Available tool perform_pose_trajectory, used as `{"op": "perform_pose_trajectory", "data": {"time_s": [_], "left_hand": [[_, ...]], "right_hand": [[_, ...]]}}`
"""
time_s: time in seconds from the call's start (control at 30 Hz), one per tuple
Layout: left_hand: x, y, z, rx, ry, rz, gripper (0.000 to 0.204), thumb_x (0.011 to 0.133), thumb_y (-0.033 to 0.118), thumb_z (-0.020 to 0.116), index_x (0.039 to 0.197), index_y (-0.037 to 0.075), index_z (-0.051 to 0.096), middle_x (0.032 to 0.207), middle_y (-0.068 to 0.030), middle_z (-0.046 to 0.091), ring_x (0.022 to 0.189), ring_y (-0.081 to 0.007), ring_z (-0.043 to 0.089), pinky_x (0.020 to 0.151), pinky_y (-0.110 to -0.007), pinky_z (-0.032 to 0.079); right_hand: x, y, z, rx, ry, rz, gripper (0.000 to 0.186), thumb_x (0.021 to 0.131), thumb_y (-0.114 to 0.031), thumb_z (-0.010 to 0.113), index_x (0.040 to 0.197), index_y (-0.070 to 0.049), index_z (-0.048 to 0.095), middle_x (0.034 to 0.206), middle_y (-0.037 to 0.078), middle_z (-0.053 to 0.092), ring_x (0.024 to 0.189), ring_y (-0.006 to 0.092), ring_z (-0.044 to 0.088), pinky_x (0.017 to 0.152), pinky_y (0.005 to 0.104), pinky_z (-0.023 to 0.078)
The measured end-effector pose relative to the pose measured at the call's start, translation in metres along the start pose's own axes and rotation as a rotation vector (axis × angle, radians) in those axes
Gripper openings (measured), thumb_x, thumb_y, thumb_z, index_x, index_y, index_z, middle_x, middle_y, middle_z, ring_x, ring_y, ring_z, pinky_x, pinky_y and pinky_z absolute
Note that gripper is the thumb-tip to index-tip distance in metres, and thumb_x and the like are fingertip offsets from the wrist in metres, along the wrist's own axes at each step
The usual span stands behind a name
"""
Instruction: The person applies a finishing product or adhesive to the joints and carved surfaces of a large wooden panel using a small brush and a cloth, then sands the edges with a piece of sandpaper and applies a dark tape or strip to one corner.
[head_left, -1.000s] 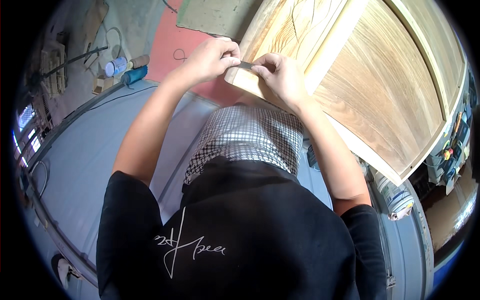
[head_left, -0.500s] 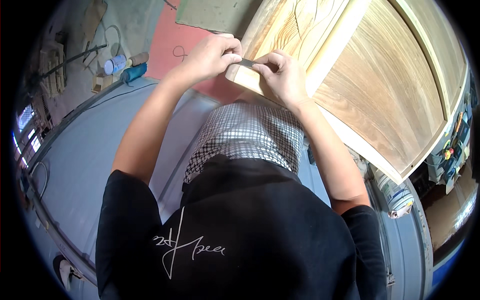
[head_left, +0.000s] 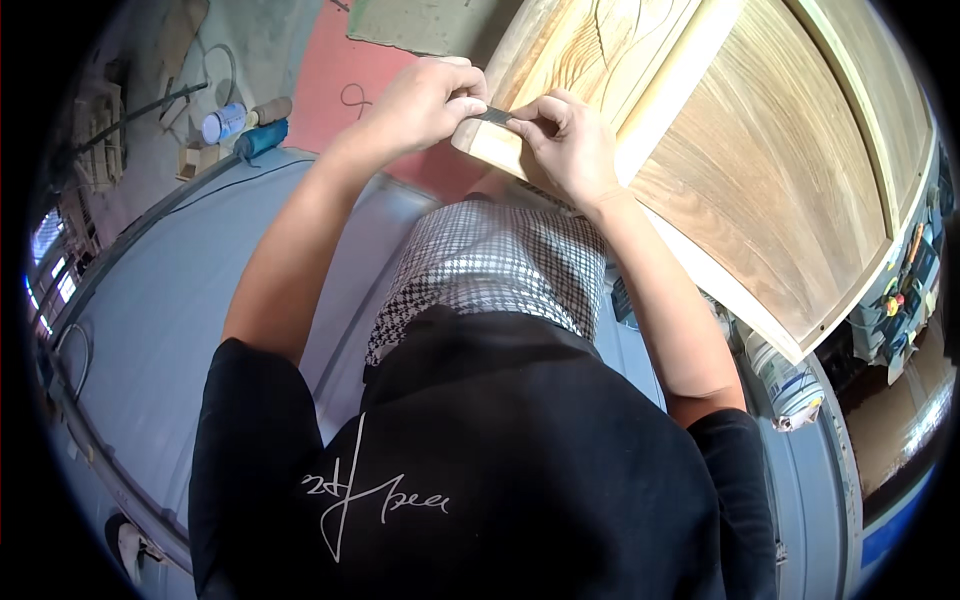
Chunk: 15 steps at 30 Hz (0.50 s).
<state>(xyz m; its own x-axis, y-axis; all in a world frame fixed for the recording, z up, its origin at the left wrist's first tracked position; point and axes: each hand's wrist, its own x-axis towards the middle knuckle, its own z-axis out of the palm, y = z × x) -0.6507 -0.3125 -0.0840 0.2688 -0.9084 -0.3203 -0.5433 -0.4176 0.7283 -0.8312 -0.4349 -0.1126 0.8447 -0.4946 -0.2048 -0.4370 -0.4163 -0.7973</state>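
Observation:
A short dark strip that looks like sandpaper (head_left: 496, 117) is stretched between my two hands. My left hand (head_left: 430, 105) pinches one end with thumb and fingers. The other end is pinched by my right hand (head_left: 572, 150). Beneath the strip lies the pale, rounded end of a wooden frame rail (head_left: 485, 144), part of a large panelled wood piece (head_left: 770, 170). The strip appears to lie across the rail's edge, though the contact itself is partly hidden by my fingers.
On the left a white-and-blue can (head_left: 224, 123) and a teal roll or bottle (head_left: 262, 141) stand near a dark cable. A white tub (head_left: 790, 390) sits below the panel's right corner. Tools (head_left: 895, 300) hang or lie at the far right.
Both hands, with the strip between them, have shifted slightly up and the right one a little to the right. Both pinches are kept.

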Motion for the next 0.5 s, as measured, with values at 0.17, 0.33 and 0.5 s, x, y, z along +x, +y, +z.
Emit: {"op": "perform_pose_trajectory", "data": {"time_s": [0.17, 0.33, 0.5], "left_hand": [[0.002, 0.001, -0.001, 0.003, 0.007, -0.012, 0.009, 0.083, 0.009, 0.070, 0.086, 0.001, 0.067, 0.077, -0.0100, 0.061, 0.072, -0.0228, 0.058, 0.067, -0.036, 0.047], [-0.002, 0.000, -0.002, -0.037, -0.037, -0.130, 0.008, 0.083, 0.006, 0.070, 0.085, 0.000, 0.066, 0.070, -0.0066, 0.056, 0.069, -0.0167, 0.055, 0.072, -0.033, 0.047], [0.000, 0.004, -0.004, 0.016, -0.068, -0.157, 0.008, 0.083, 0.006, 0.071, 0.084, 0.000, 0.066, 0.070, -0.0059, 0.056, 0.072, -0.0173, 0.054, 0.073, -0.033, 0.046]], "right_hand": [[0.004, 0.003, 0.002, 0.002, 0.005, -0.017, 0.012, 0.084, -0.018, 0.079, 0.087, -0.007, 0.076, 0.080, 0.005, 0.063, 0.070, 0.0198, 0.064, 0.067, 0.0315, 0.051], [0.013, -0.001, -0.007, 0.052, -0.113, 0.005, 0.013, 0.084, -0.021, 0.075, 0.086, -0.007, 0.074, 0.085, 0.010, 0.066, 0.078, 0.0300, 0.066, 0.072, 0.0407, 0.053], [0.015, 0.004, -0.010, 0.085, -0.178, 0.035, 0.015, 0.083, -0.021, 0.076, 0.086, -0.007, 0.074, 0.084, 0.012, 0.069, 0.079, 0.0299, 0.067, 0.073, 0.0402, 0.053]]}}
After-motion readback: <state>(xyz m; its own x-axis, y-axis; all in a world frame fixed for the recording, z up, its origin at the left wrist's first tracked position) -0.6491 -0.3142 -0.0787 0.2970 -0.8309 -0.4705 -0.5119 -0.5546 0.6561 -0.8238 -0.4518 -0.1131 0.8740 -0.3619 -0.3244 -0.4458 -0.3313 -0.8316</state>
